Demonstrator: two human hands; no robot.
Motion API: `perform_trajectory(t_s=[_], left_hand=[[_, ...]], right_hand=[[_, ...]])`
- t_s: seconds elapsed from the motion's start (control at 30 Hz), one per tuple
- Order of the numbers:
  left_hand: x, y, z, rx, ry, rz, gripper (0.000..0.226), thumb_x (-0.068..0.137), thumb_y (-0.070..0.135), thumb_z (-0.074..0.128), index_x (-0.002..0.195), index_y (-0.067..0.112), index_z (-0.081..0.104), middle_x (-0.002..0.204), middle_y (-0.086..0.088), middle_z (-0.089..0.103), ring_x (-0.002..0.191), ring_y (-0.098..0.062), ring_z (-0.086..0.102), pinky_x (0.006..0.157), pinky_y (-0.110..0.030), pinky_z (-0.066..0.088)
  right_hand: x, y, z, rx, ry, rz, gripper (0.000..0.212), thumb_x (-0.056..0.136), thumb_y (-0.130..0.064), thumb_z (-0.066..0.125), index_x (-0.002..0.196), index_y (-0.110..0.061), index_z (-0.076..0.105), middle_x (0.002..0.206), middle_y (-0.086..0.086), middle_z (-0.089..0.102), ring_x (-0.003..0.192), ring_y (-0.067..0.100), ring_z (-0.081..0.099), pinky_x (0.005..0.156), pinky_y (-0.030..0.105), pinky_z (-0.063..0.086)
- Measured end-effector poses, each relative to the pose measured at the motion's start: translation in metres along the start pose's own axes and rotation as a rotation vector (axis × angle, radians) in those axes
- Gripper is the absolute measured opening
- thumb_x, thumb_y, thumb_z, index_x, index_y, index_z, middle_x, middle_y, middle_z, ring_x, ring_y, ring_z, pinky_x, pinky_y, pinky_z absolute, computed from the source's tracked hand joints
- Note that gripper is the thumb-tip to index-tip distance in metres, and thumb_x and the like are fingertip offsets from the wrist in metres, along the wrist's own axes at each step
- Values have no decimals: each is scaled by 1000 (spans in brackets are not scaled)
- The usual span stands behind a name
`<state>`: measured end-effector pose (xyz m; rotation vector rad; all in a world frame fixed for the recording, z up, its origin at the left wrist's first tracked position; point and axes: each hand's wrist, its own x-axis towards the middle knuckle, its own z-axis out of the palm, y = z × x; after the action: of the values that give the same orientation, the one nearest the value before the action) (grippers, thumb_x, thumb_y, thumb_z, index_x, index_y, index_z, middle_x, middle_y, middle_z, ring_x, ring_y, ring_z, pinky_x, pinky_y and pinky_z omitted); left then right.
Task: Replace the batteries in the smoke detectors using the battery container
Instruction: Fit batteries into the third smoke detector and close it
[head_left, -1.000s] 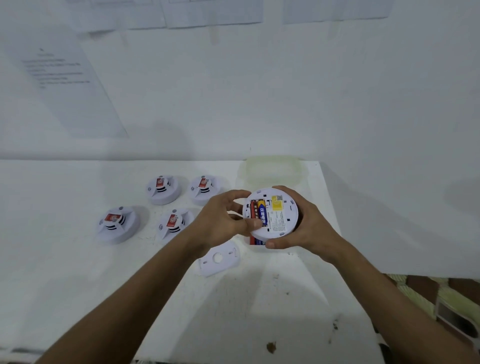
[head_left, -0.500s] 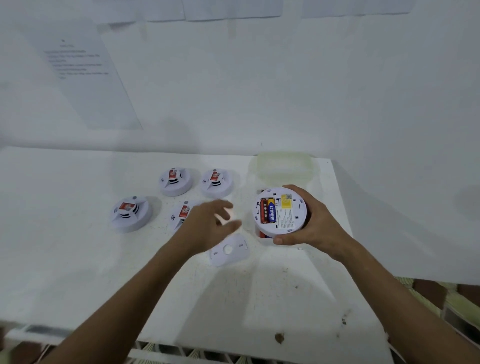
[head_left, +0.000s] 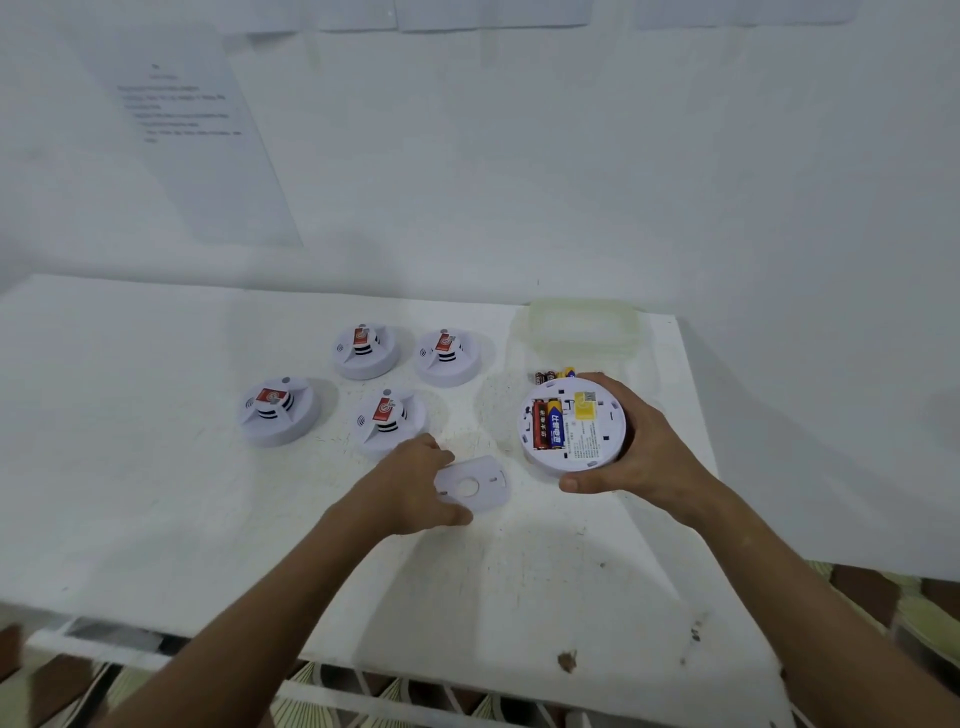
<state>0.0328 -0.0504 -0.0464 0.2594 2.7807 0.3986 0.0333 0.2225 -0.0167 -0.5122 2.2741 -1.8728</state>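
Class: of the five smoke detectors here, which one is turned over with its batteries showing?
The smoke detector gripped in the right hand; the other four sit face-up on the table.

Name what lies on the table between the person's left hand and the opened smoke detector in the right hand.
In the head view, the white mounting plate lies between the left hand, touching it, and the opened smoke detector.

You see smooth white plastic detectors (head_left: 571, 426), a translucent plastic lid (head_left: 582, 327), and a scuffed matt table (head_left: 156, 467).

White table (head_left: 156, 467) against white wall (head_left: 623, 182) with papers (head_left: 192, 130)
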Motion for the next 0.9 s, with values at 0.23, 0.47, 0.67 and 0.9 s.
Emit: perform_trajectory(t_s=[0.23, 0.47, 0.67, 0.9], left_hand=[[-11, -5, 3, -107, 84, 24, 45, 71, 46, 74, 78, 2, 63, 70, -1, 48, 64, -7, 39, 53, -18, 31], [-30, -1, -44, -210, 453, 81, 48, 63, 54, 73, 89, 14, 67, 87, 4, 56, 74, -10, 52, 60, -22, 46], [-36, 35, -78, -236, 429, 314, 59, 65, 42, 83, 115, 18, 66, 99, 12, 53, 84, -3, 52, 66, -9, 44], [-22, 52, -76, -244, 375, 326, 67, 66, 53, 81, 124, 26, 62, 111, 9, 57, 93, -6, 52, 69, -10, 41]], right_hand=[[3, -1, 6, -8, -16, 8, 90, 54, 0, 92, 132, -23, 53, 128, -10, 61, 119, 12, 57, 82, 25, 56], [9, -5, 10, -27, -25, -11, 88, 54, -3, 93, 130, -23, 53, 129, -7, 60, 119, 14, 57, 85, 27, 56], [16, -11, 22, -39, -25, -15, 90, 49, -4, 94, 127, -28, 54, 115, -17, 64, 108, 7, 61, 79, 19, 54], [20, -15, 29, -27, -46, -38, 96, 50, 0, 94, 134, -19, 51, 122, -5, 63, 111, 11, 60, 82, 21, 54]])
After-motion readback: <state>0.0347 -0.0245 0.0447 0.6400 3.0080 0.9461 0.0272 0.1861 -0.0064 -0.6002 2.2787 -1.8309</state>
